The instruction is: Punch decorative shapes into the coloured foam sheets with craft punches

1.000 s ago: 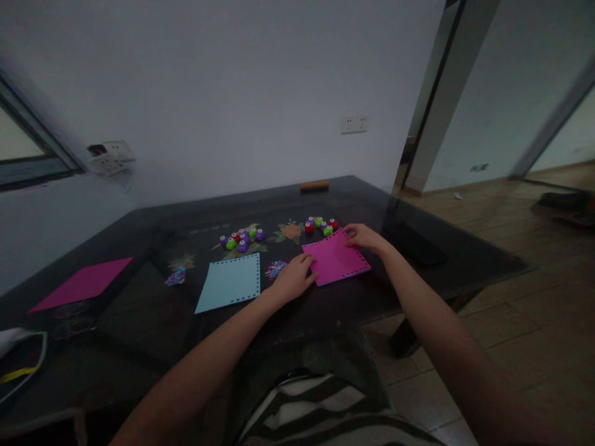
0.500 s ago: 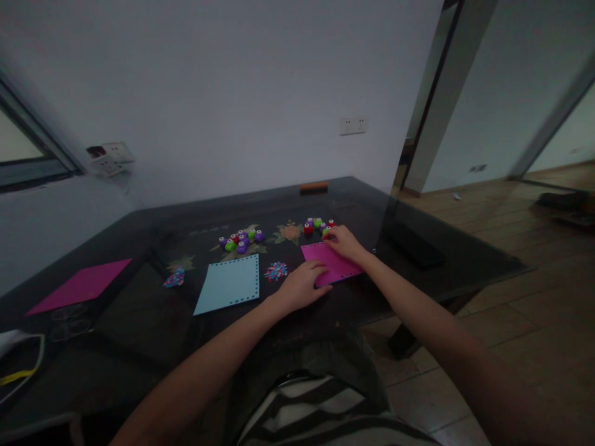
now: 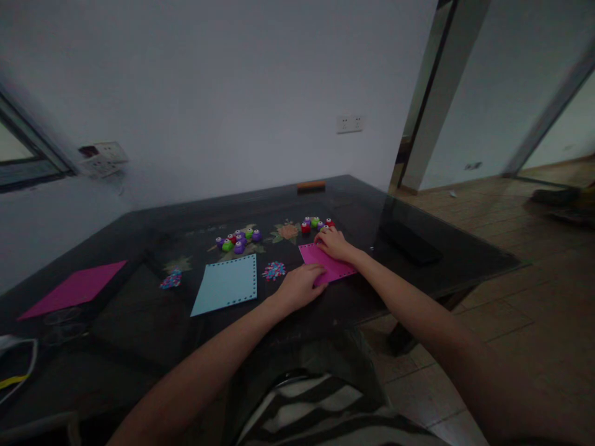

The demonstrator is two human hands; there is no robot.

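A pink sheet of paper with holes along its edges lies on the dark table. My left hand rests flat across the sheet's left side, fingers stretched and thumb apart, touching it. At the upper part of the same sheet is my right hand, its fingers bent together; whatever they pinch is hidden. Just beyond it stands a group of small red, green and purple craft hole punches, partly covered by the hand. Left of my left hand sits a pile of small coloured bits.
A light blue sheet with edge holes lies left of centre, and more punches stand behind it. Farther left are another coloured pile and a second pink sheet. A black flat object lies at right.
My right hand has shifted slightly left over the pink sheet. My left hand stays on the sheet. The whole view has shifted slightly.
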